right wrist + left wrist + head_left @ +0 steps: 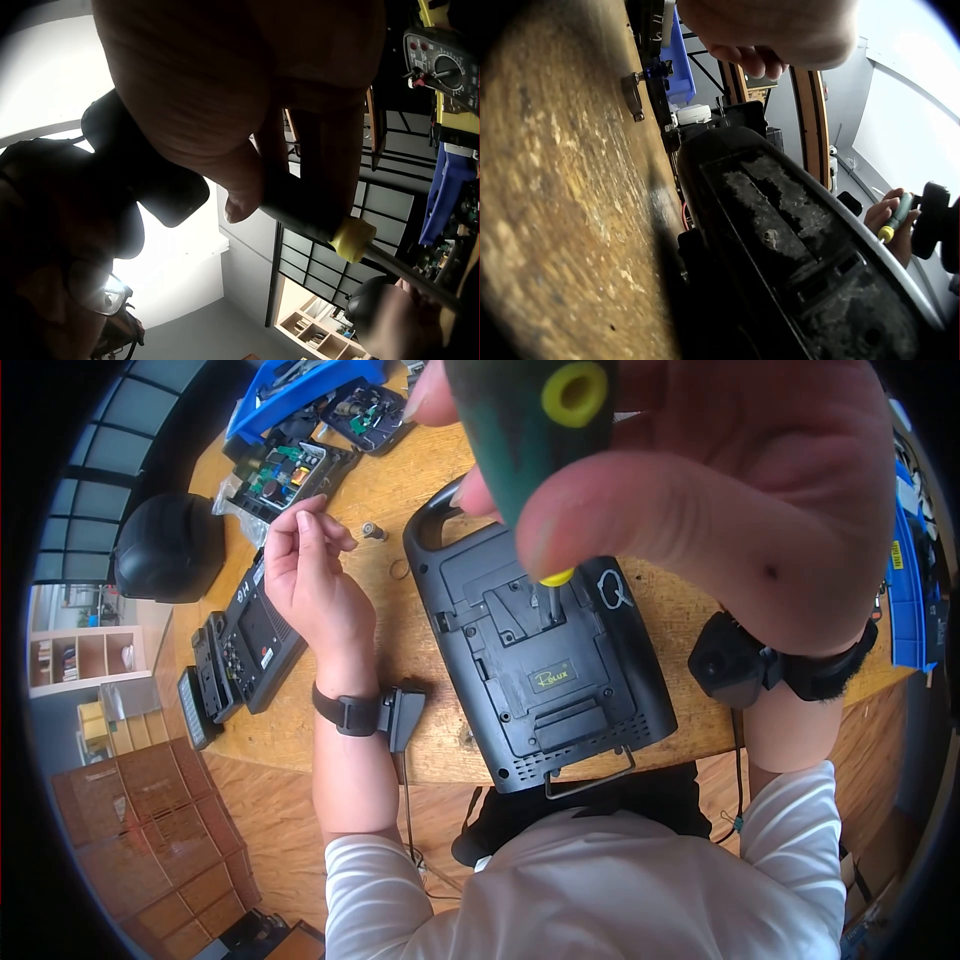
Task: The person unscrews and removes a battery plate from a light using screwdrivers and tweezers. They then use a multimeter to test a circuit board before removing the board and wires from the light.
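Observation:
My right hand (pixel 710 510) grips a screwdriver (pixel 505 445) with a green handle and yellow collar, raised close to the head camera. Its metal shaft points down and overlaps the V-shaped recess of a black device housing (pixel 560 705) in the head view. The housing lies on the table, with a carry handle, a gold label and a white letter Q. My left hand (pixel 320 585) hovers left of the housing, fingers loosely curled, with nothing visible in them. In the right wrist view, the screwdriver's collar (pixel 352 238) shows below the fingers.
A small metal cylinder (pixel 374 531) lies near the left hand. Opened cases with circuit boards (pixel 290 475) and a blue tray (pixel 300 395) stand at the back left. Another black device (pixel 255 635) is at the left edge, a blue bin (pixel 908 600) at the right.

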`<action>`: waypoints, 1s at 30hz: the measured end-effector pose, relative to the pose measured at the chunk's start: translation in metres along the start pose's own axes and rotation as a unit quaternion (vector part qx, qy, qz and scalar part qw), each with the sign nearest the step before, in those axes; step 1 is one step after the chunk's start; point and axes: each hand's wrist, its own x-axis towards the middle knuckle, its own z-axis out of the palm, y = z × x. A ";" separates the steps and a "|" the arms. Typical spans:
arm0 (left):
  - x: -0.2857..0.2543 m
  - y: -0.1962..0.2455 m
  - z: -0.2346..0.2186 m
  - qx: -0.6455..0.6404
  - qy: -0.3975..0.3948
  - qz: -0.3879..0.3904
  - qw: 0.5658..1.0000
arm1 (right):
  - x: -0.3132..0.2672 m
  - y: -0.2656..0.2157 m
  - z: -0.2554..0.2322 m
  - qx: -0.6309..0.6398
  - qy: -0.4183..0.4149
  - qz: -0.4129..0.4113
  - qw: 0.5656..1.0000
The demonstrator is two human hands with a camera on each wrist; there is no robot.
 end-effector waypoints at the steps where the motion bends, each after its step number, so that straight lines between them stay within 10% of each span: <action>1: 0.001 -0.002 -0.001 0.060 -0.007 0.030 0.998 | 0.005 0.001 0.006 -0.001 0.000 0.001 1.000; 4: 0.000 0.001 -0.002 -0.092 -0.043 -0.021 0.995 | 0.008 -0.003 0.033 -0.004 0.001 0.003 1.000; 30: 0.000 0.001 -0.002 -0.066 -0.030 -0.023 0.997 | 0.023 -0.006 0.036 -0.041 0.000 0.010 0.999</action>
